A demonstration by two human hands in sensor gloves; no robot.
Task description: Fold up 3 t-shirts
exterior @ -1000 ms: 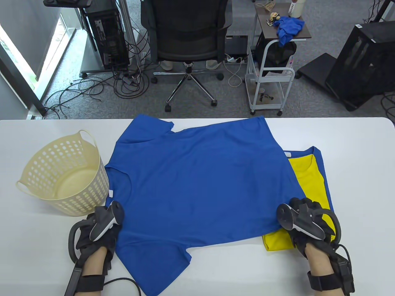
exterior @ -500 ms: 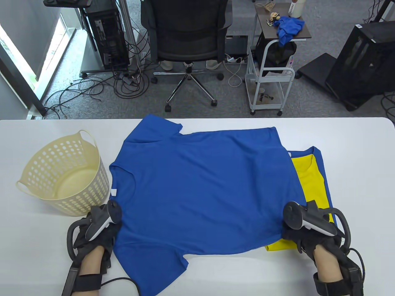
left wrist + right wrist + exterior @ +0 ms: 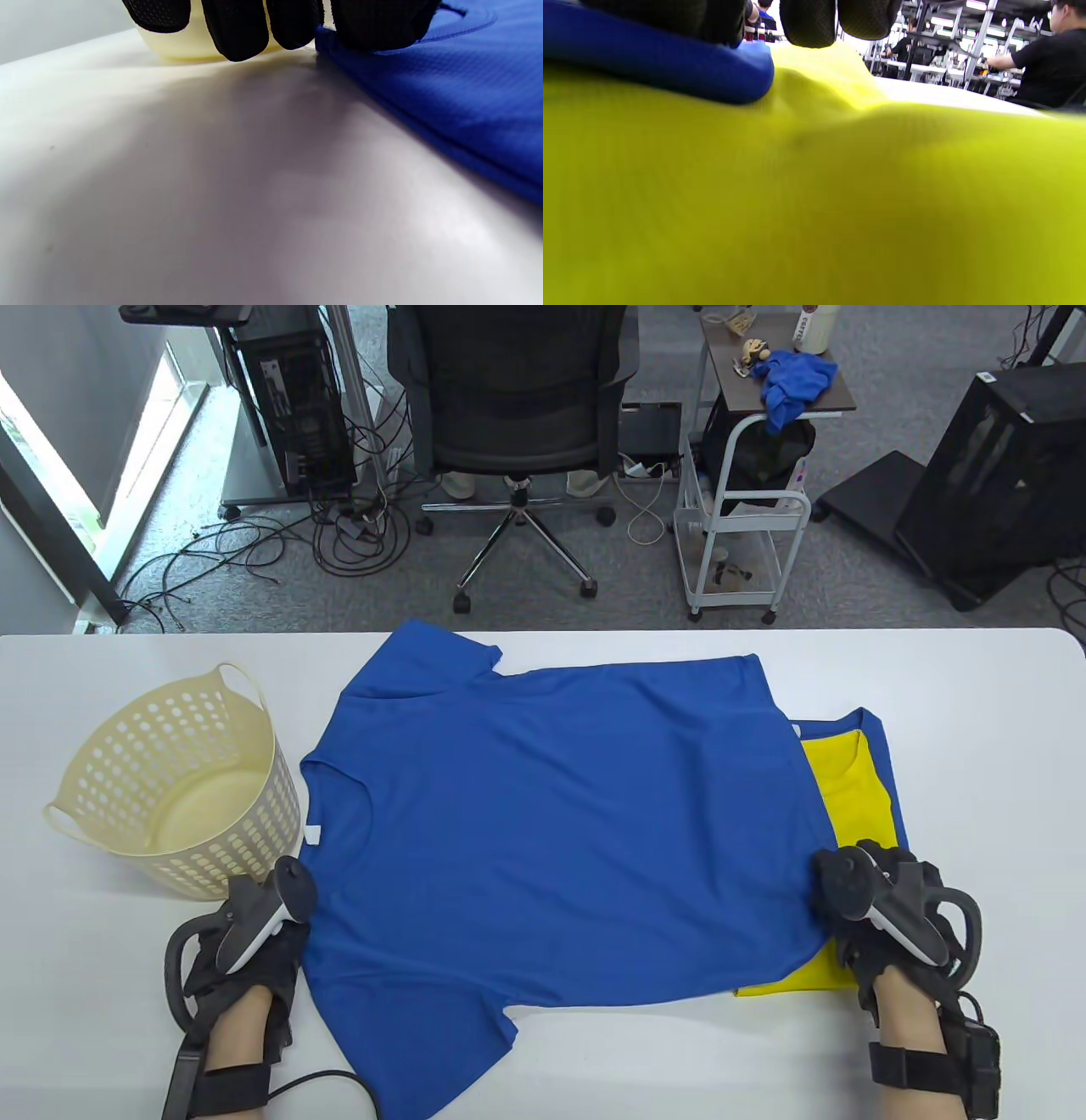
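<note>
Left wrist view shows the left hand [image 3: 254, 937] with its fingertips [image 3: 246, 29] curled down at the edge of the blue t-shirt [image 3: 551, 823], apparently pinching the shoulder seam, though the thumb side is hidden so the pinch is a fair guess. Across the cloth, the right hand [image 3: 882, 912] grips the shirt's hem corner; the right wrist view has a fold of blue fabric caught under its fingers [image 3: 806, 21], directly above yellow cloth. Between the two hands the blue t-shirt lies spread flat and sideways on the white table [image 3: 976, 712], collar toward the left hand, one sleeve pointing to the far edge and the other hanging toward the person. Under and just beyond the right hand sits a folded yellow t-shirt [image 3: 848, 789] on top of another folded blue t-shirt [image 3: 887, 763], the spread shirt's hem overlapping both. Just beyond the left hand stands a cream laundry basket [image 3: 170, 789], close beside the collar. The main risk is at the right hand: lifting the hem could snag the yellow shirt and undo the finished stack. At the left, a wide sweep could knock the basket, and uneven pulls would skew the fold.
</note>
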